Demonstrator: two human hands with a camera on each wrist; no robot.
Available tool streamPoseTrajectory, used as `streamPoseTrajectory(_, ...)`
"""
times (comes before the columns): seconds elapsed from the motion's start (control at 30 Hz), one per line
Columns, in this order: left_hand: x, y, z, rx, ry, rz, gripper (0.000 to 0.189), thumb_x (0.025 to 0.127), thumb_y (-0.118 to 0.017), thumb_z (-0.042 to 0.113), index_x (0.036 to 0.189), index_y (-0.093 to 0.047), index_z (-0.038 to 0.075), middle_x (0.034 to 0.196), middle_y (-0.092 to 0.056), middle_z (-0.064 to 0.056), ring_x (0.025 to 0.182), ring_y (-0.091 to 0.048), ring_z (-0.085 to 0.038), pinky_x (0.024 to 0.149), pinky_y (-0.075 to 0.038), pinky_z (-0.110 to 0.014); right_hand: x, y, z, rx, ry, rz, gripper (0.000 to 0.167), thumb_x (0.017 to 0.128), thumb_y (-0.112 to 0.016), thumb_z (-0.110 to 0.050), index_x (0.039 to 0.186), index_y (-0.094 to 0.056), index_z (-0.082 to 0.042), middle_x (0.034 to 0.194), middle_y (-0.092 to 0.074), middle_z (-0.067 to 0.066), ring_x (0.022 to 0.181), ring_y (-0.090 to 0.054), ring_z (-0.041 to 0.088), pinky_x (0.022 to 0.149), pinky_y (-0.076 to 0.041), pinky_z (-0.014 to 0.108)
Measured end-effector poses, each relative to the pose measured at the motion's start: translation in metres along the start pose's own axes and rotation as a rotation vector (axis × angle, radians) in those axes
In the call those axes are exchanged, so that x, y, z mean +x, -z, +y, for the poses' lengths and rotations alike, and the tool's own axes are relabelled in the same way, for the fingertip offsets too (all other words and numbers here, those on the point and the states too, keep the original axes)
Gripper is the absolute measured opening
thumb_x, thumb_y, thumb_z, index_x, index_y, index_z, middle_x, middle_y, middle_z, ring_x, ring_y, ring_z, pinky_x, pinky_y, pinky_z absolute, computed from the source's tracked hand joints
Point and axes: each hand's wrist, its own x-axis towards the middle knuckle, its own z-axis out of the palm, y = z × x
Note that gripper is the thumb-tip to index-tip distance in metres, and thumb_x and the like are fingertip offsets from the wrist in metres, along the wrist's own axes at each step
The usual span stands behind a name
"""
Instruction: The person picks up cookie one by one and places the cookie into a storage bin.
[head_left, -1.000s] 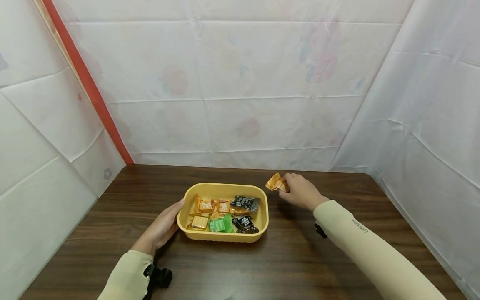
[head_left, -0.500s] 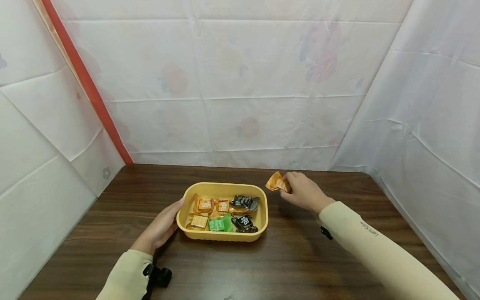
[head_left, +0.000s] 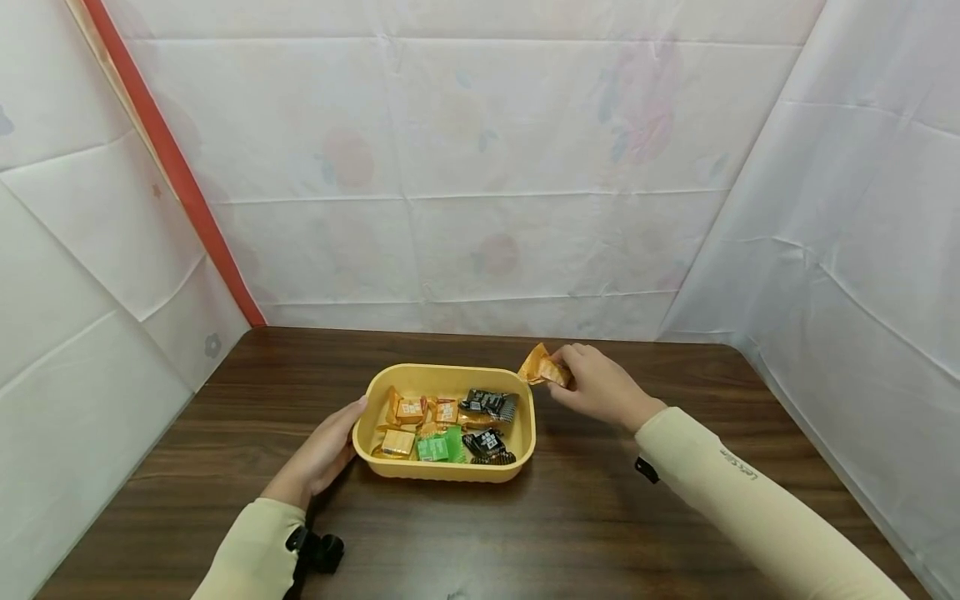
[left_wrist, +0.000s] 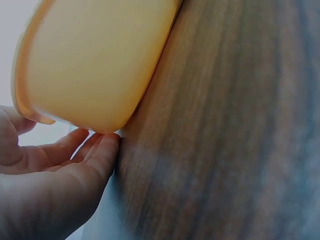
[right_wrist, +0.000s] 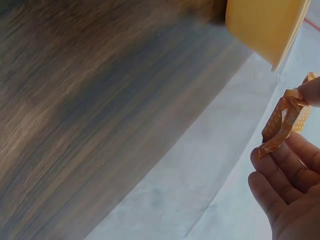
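Note:
A yellow plastic basket sits on the table, holding several wrapped candies: orange ones, a green one and black ones. My left hand rests against the basket's left end; in the left wrist view its fingertips touch the outer wall, low down. My right hand pinches an orange-wrapped candy just off the basket's back right corner. The right wrist view has this candy between thumb and fingers, with the basket wall above it.
The dark wood-grain table extends around the basket. White printed sheeting stands behind the table and at both sides, with a red strip at the left corner. Black straps with small devices are on the wrists.
Over the last half second my right hand has moved slightly left with the orange-wrapped candy, closer to the basket's corner. The left hand and the basket have stayed in place.

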Motion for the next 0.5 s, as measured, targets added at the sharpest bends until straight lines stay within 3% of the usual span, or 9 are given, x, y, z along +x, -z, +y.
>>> streamPoseTrajectory(0.5, 0.0, 0.0, -0.001, -0.009, -0.009, -0.007, 0.076, 0.109, -0.03, 0.052, 0.159, -0.011, -0.002, 0.165, -0.01, -0.019, 0.149, -0.013, -0.029, 0.116, -0.019, -0.048, 0.005, -0.01, -0.035, -0.003, 0.133, -0.06, 0.029, 0.093, -0.07, -0.026, 0.116, -0.064, -0.009, 0.1, -0.059, -0.003, 0.085, -0.049, 0.011, 0.068, -0.047, 0.027)
